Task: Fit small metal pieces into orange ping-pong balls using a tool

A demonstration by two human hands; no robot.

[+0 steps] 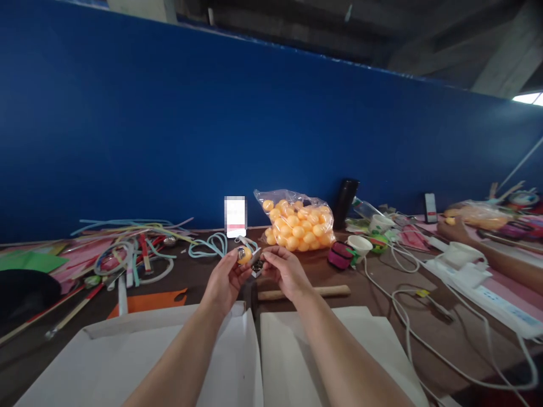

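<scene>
My left hand (227,277) is closed round an orange ball (244,255) held up over the brown table (203,282). My right hand (285,270) is close beside it, its fingers pinched on a small grey-and-dark piece (256,261) that touches the ball. Both hands hover above two sheets of white card (169,350) lying side by side near me. A clear bag full of orange balls (297,223) sits just beyond the hands.
Coloured strips, tubes and paper (127,249) litter the left. A wooden stick (316,292) lies behind my right wrist. A pink pouch (340,255), white cups (360,244), a dark tumbler (345,203), white cables (407,305) and a power strip (487,294) lie right. Another person's arm (487,249) rests at far right.
</scene>
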